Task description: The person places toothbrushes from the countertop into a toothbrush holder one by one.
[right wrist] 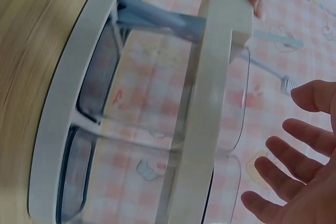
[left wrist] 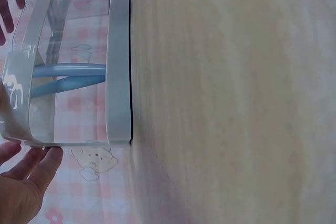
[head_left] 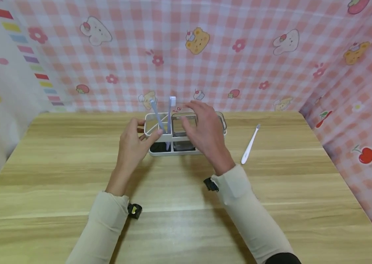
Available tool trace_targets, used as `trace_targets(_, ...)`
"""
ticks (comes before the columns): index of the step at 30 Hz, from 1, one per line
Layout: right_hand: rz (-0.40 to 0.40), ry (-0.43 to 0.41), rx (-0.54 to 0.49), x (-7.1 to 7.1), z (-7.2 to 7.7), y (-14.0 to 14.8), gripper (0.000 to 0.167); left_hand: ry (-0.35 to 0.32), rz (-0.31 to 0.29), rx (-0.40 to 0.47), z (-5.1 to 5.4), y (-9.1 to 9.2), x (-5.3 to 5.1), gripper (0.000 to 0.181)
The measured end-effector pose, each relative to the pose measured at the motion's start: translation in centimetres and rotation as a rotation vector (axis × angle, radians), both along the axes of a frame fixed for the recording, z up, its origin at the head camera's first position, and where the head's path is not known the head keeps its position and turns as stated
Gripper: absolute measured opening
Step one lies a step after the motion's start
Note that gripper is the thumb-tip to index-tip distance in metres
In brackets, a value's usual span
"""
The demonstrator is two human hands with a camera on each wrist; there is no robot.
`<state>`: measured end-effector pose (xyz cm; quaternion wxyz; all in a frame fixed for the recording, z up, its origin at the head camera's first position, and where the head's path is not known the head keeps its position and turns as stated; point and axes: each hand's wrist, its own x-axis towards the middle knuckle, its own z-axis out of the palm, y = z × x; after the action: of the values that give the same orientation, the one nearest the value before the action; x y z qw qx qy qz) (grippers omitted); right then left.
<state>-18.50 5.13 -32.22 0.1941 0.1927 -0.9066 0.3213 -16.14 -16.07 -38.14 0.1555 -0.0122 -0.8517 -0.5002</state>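
Observation:
A two-tier cream holder (head_left: 167, 138) stands on the table near the back cloth. Two toothbrushes lean in its left section, one light blue (head_left: 157, 115) and one with a pale head (head_left: 172, 101); their blue handles (left wrist: 73, 70) cross in the left wrist view. Clear cups (head_left: 184, 145) occupy the sections to the right. My left hand (head_left: 132, 146) grips the holder's left end, thumb in front and fingers (left wrist: 46, 169) round the end. Above the cups, my right hand (head_left: 208, 134) is spread, holding nothing; the right wrist view shows its fingers (right wrist: 289, 161) apart from the holder (right wrist: 210, 103).
A white toothbrush (head_left: 250, 145) lies on the wooden table (head_left: 179, 227) to the right of the holder, its head towards the back. Pink checked cloth (head_left: 133, 40) hangs behind the table and along its right side.

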Motion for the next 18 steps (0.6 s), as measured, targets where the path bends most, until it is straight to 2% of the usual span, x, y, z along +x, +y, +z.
trace_targets(6,-0.069,0.031,0.041,-0.3,-0.2,1.4,0.041,0.007,-0.002,-0.005,0.0,0.0,0.0,0.062)
trace_targets(13,-0.139,-0.012,0.006,-0.9,-0.2,4.0,0.042,-0.004,-0.021,0.013,0.0,0.3,-0.2,0.063)
trace_targets(18,-0.153,-0.034,-0.014,-1.1,-0.1,5.1,0.045,-0.024,-0.006,0.009,0.0,0.2,0.1,0.063)
